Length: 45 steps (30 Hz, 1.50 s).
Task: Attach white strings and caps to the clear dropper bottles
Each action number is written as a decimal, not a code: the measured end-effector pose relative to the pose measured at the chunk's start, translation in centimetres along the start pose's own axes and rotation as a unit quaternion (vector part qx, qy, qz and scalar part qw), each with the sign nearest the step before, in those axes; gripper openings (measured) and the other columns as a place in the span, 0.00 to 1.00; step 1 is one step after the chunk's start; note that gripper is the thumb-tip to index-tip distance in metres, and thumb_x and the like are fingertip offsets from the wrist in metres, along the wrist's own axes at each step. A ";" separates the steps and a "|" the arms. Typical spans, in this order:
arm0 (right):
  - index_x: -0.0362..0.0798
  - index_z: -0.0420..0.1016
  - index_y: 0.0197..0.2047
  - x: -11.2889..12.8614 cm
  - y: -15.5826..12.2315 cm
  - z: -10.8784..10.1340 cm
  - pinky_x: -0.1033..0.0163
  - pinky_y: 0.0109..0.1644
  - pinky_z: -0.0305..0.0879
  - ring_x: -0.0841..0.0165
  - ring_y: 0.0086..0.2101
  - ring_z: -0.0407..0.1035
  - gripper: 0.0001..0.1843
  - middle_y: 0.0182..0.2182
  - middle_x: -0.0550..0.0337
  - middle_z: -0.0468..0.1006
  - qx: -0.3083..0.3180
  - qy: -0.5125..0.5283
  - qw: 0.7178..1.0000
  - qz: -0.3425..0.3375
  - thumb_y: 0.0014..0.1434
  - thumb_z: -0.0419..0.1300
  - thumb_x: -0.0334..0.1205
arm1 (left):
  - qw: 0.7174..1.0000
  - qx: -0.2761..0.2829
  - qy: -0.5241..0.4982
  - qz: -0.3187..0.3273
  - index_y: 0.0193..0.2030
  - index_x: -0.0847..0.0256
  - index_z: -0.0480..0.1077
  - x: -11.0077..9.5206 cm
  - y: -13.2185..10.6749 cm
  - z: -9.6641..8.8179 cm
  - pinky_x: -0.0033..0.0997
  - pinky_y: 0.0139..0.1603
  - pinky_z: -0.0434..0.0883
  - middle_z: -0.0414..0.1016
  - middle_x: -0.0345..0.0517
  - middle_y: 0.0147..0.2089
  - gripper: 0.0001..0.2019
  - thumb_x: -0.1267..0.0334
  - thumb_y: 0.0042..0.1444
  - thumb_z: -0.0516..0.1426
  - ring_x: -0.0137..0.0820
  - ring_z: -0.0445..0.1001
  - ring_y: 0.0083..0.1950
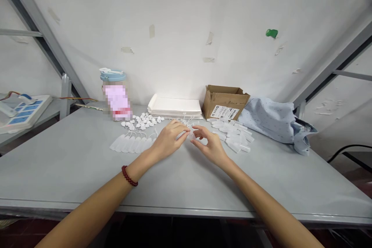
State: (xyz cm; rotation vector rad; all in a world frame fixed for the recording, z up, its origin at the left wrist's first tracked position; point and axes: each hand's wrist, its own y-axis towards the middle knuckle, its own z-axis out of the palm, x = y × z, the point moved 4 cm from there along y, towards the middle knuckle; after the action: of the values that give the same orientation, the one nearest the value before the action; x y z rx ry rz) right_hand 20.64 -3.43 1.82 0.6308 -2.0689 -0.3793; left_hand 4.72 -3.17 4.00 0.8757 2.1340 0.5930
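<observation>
My left hand and my right hand meet over the middle of the grey table. Together their fingertips pinch a small clear plastic vial. A dark red bead bracelet circles my left wrist. A row of finished clear vials lies left of my left hand. Several small white caps are scattered behind that row. A loose pile of clear vials lies right of my right hand. Thin white pump stems lie just behind my fingers.
A stack of white sheets and an open cardboard box stand against the wall. A jar with a blue lid is at the back left, a pale blue cloth at the right. A scale-like device sits on the neighbouring table.
</observation>
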 end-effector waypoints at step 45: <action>0.47 0.68 0.36 -0.5 -0.1 0.5 0.64 0.31 0.66 0.69 0.30 0.67 0.19 0.29 0.61 0.71 -0.077 0.148 0.975 0.144 0.45 0.68 0.46 | 0.996 0.026 0.081 0.036 0.51 0.64 0.64 -1.8 -0.6 1.0 0.43 0.51 0.68 0.72 0.51 0.47 0.18 0.72 0.52 0.54 0.40 0.66 0.51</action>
State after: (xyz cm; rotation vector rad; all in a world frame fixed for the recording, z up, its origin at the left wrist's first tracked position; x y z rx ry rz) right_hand 20.47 -3.16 1.17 0.2691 -1.7909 -0.2577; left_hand 6.11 -4.80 3.85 0.9663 2.2795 0.6677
